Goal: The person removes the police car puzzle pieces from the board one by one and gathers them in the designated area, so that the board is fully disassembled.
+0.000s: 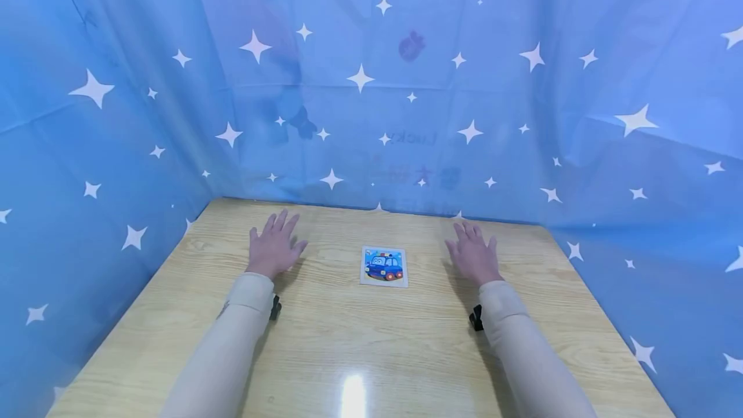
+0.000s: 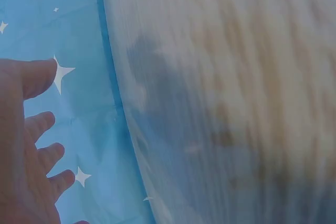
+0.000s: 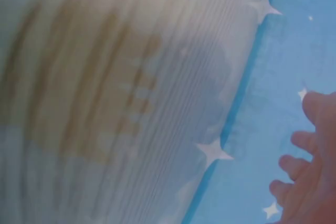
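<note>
A small square picture puzzle point(image 1: 384, 267) with a blue cartoon police car lies flat near the middle of the wooden table point(image 1: 371, 334). To its left is my left hand point(image 1: 271, 247), palm down with the fingers spread. My right hand point(image 1: 474, 255) lies to its right, fingers straight and pointing toward the far edge. Neither hand touches the puzzle or holds anything. In the left wrist view, the left hand point(image 2: 31, 145) shows its thumb and fingertips apart. The right wrist view has the right hand point(image 3: 315, 166) at its edge, fingers extended.
A blue curtain point(image 1: 325, 108) with white stars hangs behind the table and along both sides. Dark wrist straps sit at both cuffs, the left strap point(image 1: 275, 308) and the right strap point(image 1: 476, 318). Light glares off the table's near part.
</note>
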Demonstrator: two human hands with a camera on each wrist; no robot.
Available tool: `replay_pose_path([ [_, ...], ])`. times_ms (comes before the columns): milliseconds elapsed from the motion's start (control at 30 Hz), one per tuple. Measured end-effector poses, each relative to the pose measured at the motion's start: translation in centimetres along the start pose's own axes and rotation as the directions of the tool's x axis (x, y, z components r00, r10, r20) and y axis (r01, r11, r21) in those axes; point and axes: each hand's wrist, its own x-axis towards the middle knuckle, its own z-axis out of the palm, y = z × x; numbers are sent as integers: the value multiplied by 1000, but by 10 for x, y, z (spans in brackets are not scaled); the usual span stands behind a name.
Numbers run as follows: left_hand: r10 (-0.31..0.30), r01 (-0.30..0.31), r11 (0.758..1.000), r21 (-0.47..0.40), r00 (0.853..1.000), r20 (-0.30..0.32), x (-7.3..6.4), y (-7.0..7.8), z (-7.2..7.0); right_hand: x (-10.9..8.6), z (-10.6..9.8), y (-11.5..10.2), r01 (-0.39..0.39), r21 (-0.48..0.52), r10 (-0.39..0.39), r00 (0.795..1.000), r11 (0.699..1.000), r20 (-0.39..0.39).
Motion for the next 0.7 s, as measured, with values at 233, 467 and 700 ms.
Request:
replay_pose_path([
  [233,7,-7,1000,-5,1000,3,2,8,-1,3,0,-12,21,17,-21,1000,1000,13],
  [467,18,-18,999,-33,1000,1,7,20,5,5,2,-25,41,56,-42,999,998,22],
  [700,57,-57,998,-31,998,10,12,35,9,10,8,-39,83,205,-95,994,975,51],
])
